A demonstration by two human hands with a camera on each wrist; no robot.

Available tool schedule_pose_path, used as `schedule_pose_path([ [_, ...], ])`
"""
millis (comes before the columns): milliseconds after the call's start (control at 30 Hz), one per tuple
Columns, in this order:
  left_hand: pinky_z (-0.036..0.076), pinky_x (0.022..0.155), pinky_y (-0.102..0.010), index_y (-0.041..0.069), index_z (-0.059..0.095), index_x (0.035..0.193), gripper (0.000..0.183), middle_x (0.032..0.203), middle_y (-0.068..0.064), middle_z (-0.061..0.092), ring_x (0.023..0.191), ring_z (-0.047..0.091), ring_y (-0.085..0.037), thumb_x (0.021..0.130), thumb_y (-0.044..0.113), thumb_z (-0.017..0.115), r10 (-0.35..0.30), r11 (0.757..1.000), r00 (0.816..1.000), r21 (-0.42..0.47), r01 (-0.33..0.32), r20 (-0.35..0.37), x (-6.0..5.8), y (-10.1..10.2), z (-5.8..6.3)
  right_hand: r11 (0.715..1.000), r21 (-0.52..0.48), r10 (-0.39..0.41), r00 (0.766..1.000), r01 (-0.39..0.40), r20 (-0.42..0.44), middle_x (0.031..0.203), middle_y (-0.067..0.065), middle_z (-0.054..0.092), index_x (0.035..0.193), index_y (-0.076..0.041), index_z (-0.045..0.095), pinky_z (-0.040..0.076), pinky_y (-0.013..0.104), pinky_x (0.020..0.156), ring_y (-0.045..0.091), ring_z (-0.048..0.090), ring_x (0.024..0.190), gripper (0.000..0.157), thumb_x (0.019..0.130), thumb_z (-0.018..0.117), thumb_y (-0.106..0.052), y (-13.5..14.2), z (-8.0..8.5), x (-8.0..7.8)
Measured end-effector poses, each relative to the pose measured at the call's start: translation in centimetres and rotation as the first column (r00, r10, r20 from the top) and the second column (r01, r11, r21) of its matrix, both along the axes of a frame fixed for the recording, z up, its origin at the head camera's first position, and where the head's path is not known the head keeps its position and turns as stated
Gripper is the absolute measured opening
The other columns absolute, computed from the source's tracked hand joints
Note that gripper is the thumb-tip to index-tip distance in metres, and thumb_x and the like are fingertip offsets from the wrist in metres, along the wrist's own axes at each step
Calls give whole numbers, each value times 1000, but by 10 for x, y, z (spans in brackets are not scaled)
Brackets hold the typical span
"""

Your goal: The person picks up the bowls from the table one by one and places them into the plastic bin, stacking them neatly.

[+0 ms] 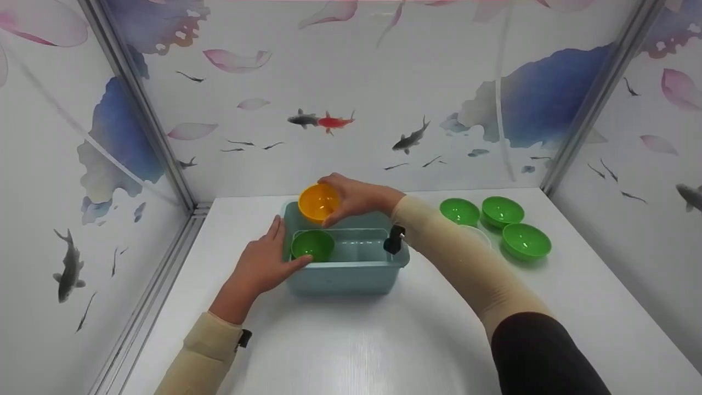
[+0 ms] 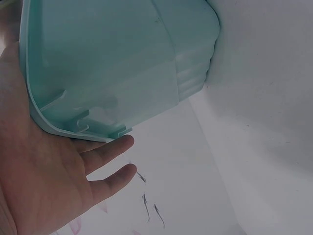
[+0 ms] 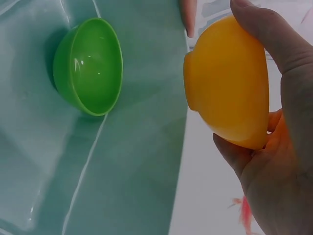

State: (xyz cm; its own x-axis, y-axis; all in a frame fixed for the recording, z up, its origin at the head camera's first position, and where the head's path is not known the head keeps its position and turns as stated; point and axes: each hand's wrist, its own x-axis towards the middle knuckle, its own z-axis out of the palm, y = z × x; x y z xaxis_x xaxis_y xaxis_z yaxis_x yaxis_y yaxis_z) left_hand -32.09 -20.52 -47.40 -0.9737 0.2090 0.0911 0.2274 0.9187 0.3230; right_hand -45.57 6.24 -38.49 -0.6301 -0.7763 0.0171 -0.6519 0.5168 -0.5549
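Observation:
A yellow bowl is held up over the back left of a light blue-green plastic basin. My right hand grips it by the rim, thumb on one side and fingers on the other. In the right wrist view the yellow bowl is tipped on its side, its foot facing the basin. Inside the basin, at the left, sits a green bowl. My left hand rests against the basin's left end, thumb at the front rim. The left wrist view shows its fingers extended past the basin's rim.
Three green bowls stand on the white table to the right. A white rim shows beside them, partly behind my right forearm. Printed panels enclose the table's back and sides.

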Motion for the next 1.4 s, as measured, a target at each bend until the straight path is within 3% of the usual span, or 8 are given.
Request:
schedule_pose_path([
  [400, 44, 119, -65, 2, 13, 176, 135, 183, -20, 17, 144, 55, -53, 89, 99, 45, 1, 1000, 1000, 6, -1, -2, 0, 0, -4, 1000, 2, 25, 1000, -25, -4, 147, 2, 51, 165, -17, 40, 50, 38, 117, 18, 57, 126, 108, 83, 93, -64, -16, -33, -4],
  [667, 46, 117, -65, 2, 13, 177, 134, 183, -20, 18, 144, 55, -53, 89, 99, 45, 1, 1000, 1000, 3, -1, -16, -1, -1, -2, 1000, 16, 18, 1000, -18, -1, 147, -3, 52, 166, -21, 40, 50, 38, 117, 16, 58, 124, 112, 80, 92, -70, -20, -37, -10],
  [933, 45, 118, -66, 1, 15, 176, 132, 182, -21, 19, 140, 58, -53, 92, 97, 46, -13, 1000, 1000, 16, 13, -23, 2, 0, -1, 998, 52, 30, 999, -31, 17, 147, 0, 53, 167, -18, 42, 49, 45, 119, 19, 58, 126, 107, 84, 94, -59, -25, -46, -11],
  [1267, 46, 118, -64, 1, 14, 176, 122, 182, -21, 19, 140, 58, -52, 98, 84, 58, -10, 1000, 1000, 19, 11, -18, 2, -1, 0, 994, 65, 83, 996, -84, 32, 140, -1, 55, 157, -19, 50, 51, 44, 114, 18, 56, 123, 97, 83, 91, -67, -33, -57, -11],
  [1400, 46, 118, -63, 0, 14, 176, 121, 182, -21, 19, 141, 58, -52, 99, 81, 59, -7, 1000, 1000, 11, 7, -16, 1, -1, 0, 994, 56, 89, 994, -93, 59, 140, 0, 55, 157, -17, 49, 51, 43, 113, 18, 56, 123, 97, 83, 92, -63, -36, -61, -11],
])
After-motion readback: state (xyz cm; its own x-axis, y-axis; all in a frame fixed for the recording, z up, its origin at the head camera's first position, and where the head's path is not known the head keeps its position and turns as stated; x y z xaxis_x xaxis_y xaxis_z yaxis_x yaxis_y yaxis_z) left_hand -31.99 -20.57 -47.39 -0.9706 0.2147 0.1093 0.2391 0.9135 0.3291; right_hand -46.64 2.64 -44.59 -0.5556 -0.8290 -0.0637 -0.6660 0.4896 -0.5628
